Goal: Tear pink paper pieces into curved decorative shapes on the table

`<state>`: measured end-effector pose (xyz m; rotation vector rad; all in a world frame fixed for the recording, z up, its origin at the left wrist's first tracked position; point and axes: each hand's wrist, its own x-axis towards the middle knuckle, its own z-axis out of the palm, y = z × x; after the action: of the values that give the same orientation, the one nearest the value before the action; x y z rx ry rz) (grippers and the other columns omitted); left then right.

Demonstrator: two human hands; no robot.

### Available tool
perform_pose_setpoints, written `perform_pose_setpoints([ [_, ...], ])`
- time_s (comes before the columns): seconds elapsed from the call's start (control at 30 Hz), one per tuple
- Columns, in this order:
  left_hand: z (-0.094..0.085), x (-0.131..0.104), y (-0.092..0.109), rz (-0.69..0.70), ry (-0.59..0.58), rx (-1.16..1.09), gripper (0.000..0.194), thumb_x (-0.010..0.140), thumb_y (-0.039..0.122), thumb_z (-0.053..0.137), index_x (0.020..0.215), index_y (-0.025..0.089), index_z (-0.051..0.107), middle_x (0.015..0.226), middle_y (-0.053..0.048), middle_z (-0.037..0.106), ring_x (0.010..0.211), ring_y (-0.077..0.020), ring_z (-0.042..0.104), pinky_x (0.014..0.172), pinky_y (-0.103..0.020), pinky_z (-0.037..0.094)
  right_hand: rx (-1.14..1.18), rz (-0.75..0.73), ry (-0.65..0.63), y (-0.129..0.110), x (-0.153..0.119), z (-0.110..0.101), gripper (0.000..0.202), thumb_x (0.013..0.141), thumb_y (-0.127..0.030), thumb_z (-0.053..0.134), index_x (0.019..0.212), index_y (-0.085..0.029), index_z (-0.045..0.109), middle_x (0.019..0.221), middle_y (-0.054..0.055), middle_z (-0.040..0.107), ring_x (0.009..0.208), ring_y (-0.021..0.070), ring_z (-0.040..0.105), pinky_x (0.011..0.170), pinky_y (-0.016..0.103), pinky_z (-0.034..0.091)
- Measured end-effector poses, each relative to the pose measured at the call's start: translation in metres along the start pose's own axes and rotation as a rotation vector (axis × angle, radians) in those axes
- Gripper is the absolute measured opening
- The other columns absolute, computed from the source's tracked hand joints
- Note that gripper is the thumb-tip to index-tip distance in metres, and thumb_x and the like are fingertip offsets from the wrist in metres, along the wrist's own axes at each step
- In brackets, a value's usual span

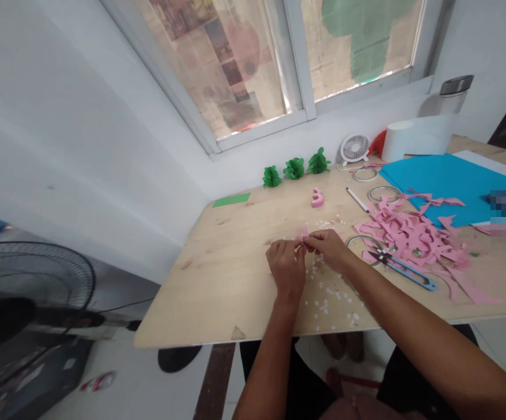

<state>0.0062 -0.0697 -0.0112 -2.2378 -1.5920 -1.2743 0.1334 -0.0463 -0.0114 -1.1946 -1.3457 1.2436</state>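
Observation:
My left hand (pixel 286 263) and my right hand (pixel 328 248) meet over the wooden table, fingers pinched together. Between their fingertips sits a small pink paper piece (pixel 302 233), partly hidden by the fingers. Little white scraps (pixel 323 305) lie scattered under and around both hands. Beyond them a pink curled paper piece (pixel 317 198) rests on the wood. To the right of my right hand, blue-handled thread snips (pixel 405 271) lie at the edge of a heap of pink paper offcuts (pixel 414 230).
Green folded paper shapes (pixel 295 168) line the wall beside a small white fan (pixel 354 149). A green paper strip (pixel 231 200), a white pen (pixel 358 199), tape rings (pixel 384 194) and blue sheets (pixel 463 175) lie on the table (pixel 209 291). A floor fan (pixel 29 303) stands left.

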Motion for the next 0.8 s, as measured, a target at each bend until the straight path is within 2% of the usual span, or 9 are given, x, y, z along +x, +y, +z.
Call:
perform_pose_setpoints([
  [0.53, -0.0009, 0.0017, -0.0025, 0.105, -0.018, 0.052, 0.009, 0.079, 0.021, 0.054, 0.072, 0.020, 0.061, 0.071, -0.004, 0.064, 0.084, -0.0210, 0.054, 0.079, -0.037, 0.035, 0.034, 0.029, 0.008, 0.0027, 0.0007, 0.0005, 0.027, 0.068, -0.036, 0.054, 0.051, -0.016, 0.057, 0.045, -0.002, 0.050, 0.047, 0.0091, 0.043, 0.047, 0.021, 0.031],
  [0.8, 0.0003, 0.0055, -0.0052, 0.182, -0.071, 0.097, 0.012, 0.080, 0.023, 0.053, 0.069, 0.019, 0.057, 0.070, -0.005, 0.061, 0.081, -0.0202, 0.052, 0.075, -0.035, 0.034, 0.012, 0.020, 0.025, 0.0082, 0.0024, -0.0004, 0.026, 0.068, -0.036, 0.055, 0.053, -0.015, 0.060, 0.046, -0.002, 0.050, 0.047, 0.0090, 0.043, 0.047, 0.021, 0.032],
])
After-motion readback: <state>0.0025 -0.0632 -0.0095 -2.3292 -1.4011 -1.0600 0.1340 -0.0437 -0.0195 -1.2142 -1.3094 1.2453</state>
